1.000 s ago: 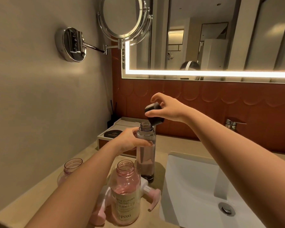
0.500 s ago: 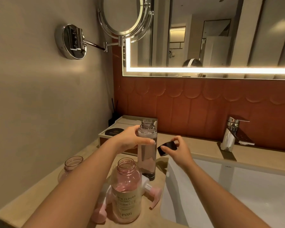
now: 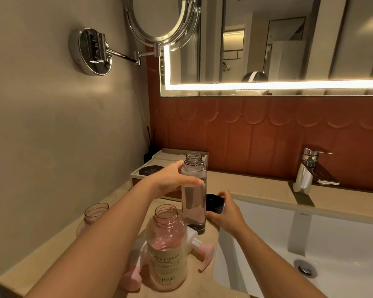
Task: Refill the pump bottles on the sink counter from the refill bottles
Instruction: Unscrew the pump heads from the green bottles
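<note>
1. Up across the upper right we have the lit wall mirror (image 3: 289,39), and under it, at lower right, the white sink basin (image 3: 342,244).
2. The beige counter (image 3: 256,190) wraps round the basin's left and back edges.
3. Lower centre, the pink pump bottle (image 3: 167,250) stands upright on that counter with its neck open.
4. Right behind it, mid-frame, we see the tall clear refill bottle (image 3: 193,209), upright and uncapped.
5. At lower left a second pink bottle (image 3: 93,216) stands open, part hidden by the left forearm.
6. The left hand (image 3: 170,179) wraps its fingers round the refill bottle's upper part.
7. The right hand (image 3: 226,214), just right of that bottle, pinches the black cap (image 3: 214,204).
8. A pump head (image 3: 202,252) lies beside the pump bottle's base.
</note>
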A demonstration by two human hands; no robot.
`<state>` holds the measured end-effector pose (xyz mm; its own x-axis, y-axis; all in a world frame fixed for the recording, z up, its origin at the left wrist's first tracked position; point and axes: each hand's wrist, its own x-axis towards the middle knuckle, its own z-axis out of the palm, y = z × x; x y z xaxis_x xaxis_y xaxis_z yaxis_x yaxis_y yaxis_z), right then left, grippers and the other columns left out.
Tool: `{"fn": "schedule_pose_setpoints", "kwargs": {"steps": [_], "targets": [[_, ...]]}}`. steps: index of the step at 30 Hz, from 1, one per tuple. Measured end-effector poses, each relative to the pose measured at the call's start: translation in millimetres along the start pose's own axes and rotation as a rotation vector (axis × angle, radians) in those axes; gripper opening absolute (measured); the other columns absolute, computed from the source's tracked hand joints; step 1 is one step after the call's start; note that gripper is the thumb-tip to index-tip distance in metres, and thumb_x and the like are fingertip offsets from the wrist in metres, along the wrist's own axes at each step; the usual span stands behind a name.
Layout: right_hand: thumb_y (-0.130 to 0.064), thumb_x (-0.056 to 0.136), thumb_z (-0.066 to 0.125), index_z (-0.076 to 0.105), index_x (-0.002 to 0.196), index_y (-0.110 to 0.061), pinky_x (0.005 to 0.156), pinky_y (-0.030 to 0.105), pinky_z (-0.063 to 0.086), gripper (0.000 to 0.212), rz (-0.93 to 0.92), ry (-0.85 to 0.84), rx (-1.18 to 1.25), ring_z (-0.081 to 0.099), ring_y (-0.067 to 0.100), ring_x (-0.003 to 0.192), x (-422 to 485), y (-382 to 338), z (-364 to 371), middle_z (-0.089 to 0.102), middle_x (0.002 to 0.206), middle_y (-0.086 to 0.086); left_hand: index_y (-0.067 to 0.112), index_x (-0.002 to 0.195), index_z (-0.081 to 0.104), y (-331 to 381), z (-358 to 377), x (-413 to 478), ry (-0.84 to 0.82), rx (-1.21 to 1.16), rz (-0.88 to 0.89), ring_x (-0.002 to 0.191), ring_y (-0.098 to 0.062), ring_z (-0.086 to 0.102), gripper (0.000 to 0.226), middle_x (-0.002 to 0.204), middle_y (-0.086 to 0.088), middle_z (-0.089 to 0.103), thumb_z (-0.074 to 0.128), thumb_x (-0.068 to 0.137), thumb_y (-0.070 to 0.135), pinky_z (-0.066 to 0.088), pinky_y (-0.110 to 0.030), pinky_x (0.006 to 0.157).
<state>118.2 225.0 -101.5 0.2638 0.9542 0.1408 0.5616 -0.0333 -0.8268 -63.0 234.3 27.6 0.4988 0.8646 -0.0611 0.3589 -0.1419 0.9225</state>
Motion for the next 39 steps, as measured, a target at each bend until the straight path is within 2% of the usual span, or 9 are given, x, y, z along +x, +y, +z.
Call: {"fn": "schedule_pose_setpoints", "kwargs": {"steps": [2, 3, 7, 13, 18, 21, 29, 34, 39], "targets": [[-0.039, 0.066, 0.082, 0.027, 0.138, -0.03, 0.103, 0.044, 0.042, 0.091, -0.003, -0.011, -0.041, 0.041, 0.025, 0.13, 1, 0, -3, 0.042, 0.143, 0.001, 0.02, 0.133, 0.037, 1, 1, -2, -0.002, -0.01, -0.005, 0.1, -0.008, 0.054, 0.068, 0.126, 0.002, 0.053, 0.074, 0.076, 0.021, 0.044, -0.02, 0.072], [-0.041, 0.068, 0.08, 0.021, 0.143, -0.031, 0.105, 0.046, 0.038, 0.095, -0.01, 0.014, -0.07, 0.037, 0.026, 0.133, 1, 0, -6, 0.038, 0.147, 0.001, 0.021, 0.135, 0.032, 2, 1, -3, 0.002, -0.015, -0.003, 0.101, -0.008, 0.052, 0.072, 0.13, 0.002, 0.05, 0.074, 0.077, 0.021, 0.045, -0.02, 0.074], [-0.039, 0.078, 0.072, 0.025, 0.144, -0.028, 0.107, 0.047, 0.034, 0.082, -0.031, 0.07, -0.097, 0.034, 0.025, 0.134, -4, -2, -26, 0.036, 0.148, 0.001, 0.029, 0.144, 0.016, 1, -2, -7, 0.05, -0.065, 0.014, 0.128, -0.022, 0.043, 0.114, 0.147, -0.007, 0.037, 0.087, 0.056, 0.035, 0.036, -0.04, 0.108], [-0.03, 0.087, 0.062, 0.055, 0.124, -0.018, 0.099, 0.036, 0.04, 0.039, -0.141, 0.062, -0.201, 0.047, 0.02, 0.12, -17, -24, -76, 0.057, 0.125, 0.002, 0.024, 0.142, 0.022, 26, 0, -24, 0.271, 0.195, 0.105, 0.137, -0.023, 0.029, 0.093, 0.152, -0.003, 0.024, 0.077, 0.07, 0.042, 0.032, -0.037, 0.104], [-0.024, 0.089, 0.057, 0.063, 0.108, -0.017, 0.084, 0.031, 0.049, 0.021, -0.246, 0.021, -0.304, 0.059, 0.015, 0.097, -51, -53, -129, 0.065, 0.103, 0.0, 0.021, 0.135, 0.036, 70, 21, -52, 0.387, 0.495, 0.262, 0.13, -0.019, 0.038, 0.065, 0.144, -0.002, 0.038, 0.068, 0.081, 0.041, 0.036, -0.029, 0.094], [-0.025, 0.087, 0.056, 0.066, 0.094, -0.023, 0.073, 0.03, 0.05, 0.012, -0.277, 0.059, -0.397, 0.06, 0.013, 0.086, -80, -56, -168, 0.066, 0.091, -0.004, 0.021, 0.13, 0.043, 95, 55, -73, 0.278, 0.604, 0.32, 0.122, -0.015, 0.044, 0.054, 0.137, 0.001, 0.046, 0.062, 0.085, 0.043, 0.039, -0.027, 0.093], [-0.023, 0.085, 0.06, 0.067, 0.082, -0.02, 0.076, 0.036, 0.054, 0.008, -0.225, 0.12, -0.524, 0.066, 0.015, 0.077, -177, -45, -274, 0.069, 0.082, -0.003, 0.02, 0.115, 0.056, 139, 188, -109, -0.111, 0.63, 0.468, 0.104, -0.01, 0.057, 0.04, 0.116, 0.003, 0.059, 0.063, 0.084, 0.045, 0.048, -0.028, 0.092], [-0.026, 0.089, 0.058, 0.068, 0.092, -0.017, 0.072, 0.033, 0.056, 0.013, -0.126, 0.197, -0.58, 0.062, 0.006, 0.073, -242, -18, -336, 0.066, 0.081, -0.006, 0.019, 0.118, 0.053, 147, 278, -114, -0.339, 0.567, 0.518, 0.105, -0.008, 0.055, 0.041, 0.119, 0.003, 0.056, 0.06, 0.086, 0.043, 0.047, -0.025, 0.091], [-0.028, 0.088, 0.06, 0.067, 0.086, -0.02, 0.065, 0.029, 0.051, 0.011, -0.031, 0.363, -0.597, 0.057, 0.006, 0.071, -287, 26, -387, 0.062, 0.076, -0.008, 0.015, 0.124, 0.051, 146, 362, -105, -0.447, 0.531, 0.529, 0.113, -0.013, 0.053, 0.046, 0.128, -0.001, 0.054, 0.063, 0.086, 0.039, 0.046, -0.028, 0.095]]}}
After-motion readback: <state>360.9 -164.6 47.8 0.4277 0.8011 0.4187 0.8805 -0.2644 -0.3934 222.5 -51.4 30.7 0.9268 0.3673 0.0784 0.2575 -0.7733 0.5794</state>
